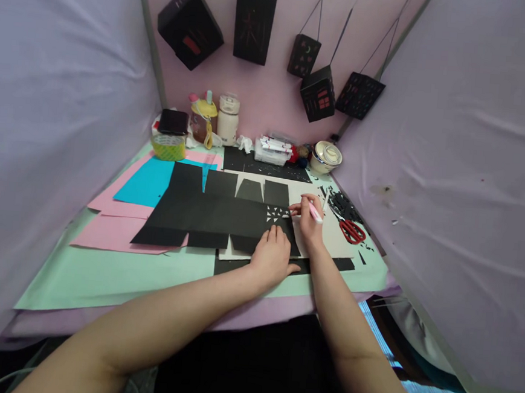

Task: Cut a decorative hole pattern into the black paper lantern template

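Note:
A long sheet of black card (202,213) with notched flaps along both edges lies across the table. Near its right end is a group of small triangular cut-outs (277,214) where white shows through. My left hand (273,255) rests flat on the card just below them, thumb spread to the right. In my right hand (309,221) is a pink and white pen-shaped craft knife (316,212), held like a pen right beside the cut-outs. Fingers hide its tip. Under the card lies a white board (332,238).
Red-handled scissors (352,232) and black paper scraps (344,206) lie right of the board. Pink sheets (114,231) and a blue sheet (143,181) spread leftward. Along the back stand a tape roll (169,147), bottles (228,121) and a lidded bowl (326,157). Black paper lanterns (254,23) hang above.

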`<state>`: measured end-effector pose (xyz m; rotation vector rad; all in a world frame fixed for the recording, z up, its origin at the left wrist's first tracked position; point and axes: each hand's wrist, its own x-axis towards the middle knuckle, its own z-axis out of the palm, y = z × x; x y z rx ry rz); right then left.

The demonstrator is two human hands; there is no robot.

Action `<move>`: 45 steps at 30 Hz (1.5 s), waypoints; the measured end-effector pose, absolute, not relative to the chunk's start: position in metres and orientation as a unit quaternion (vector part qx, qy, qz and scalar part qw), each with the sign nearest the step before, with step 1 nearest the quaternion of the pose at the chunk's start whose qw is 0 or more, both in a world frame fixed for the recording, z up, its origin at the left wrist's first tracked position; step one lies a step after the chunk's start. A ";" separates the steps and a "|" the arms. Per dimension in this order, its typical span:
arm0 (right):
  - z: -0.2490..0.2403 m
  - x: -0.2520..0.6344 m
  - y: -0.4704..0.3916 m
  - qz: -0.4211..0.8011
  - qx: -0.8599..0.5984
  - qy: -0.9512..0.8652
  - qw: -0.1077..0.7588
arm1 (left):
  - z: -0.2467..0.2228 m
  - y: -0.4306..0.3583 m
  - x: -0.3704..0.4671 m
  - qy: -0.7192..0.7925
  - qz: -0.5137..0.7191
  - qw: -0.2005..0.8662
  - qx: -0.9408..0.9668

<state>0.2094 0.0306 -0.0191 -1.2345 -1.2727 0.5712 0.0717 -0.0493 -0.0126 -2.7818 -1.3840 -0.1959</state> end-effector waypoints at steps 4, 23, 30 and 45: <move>-0.018 0.211 0.031 0.274 -0.529 -0.574 0.563 | -0.011 -0.050 0.072 -0.447 -0.066 0.012 -0.892; -0.018 0.213 0.027 0.266 -0.590 -0.544 0.534 | -0.008 -0.048 0.070 -0.456 -0.070 0.031 -0.887; -0.020 0.210 0.022 0.252 -0.589 -0.532 0.554 | -0.015 -0.043 0.068 -0.459 -0.090 -0.004 -0.884; -0.029 0.210 0.022 0.221 -0.592 -0.576 0.518 | -0.019 -0.038 0.067 -0.465 -0.086 -0.046 -0.880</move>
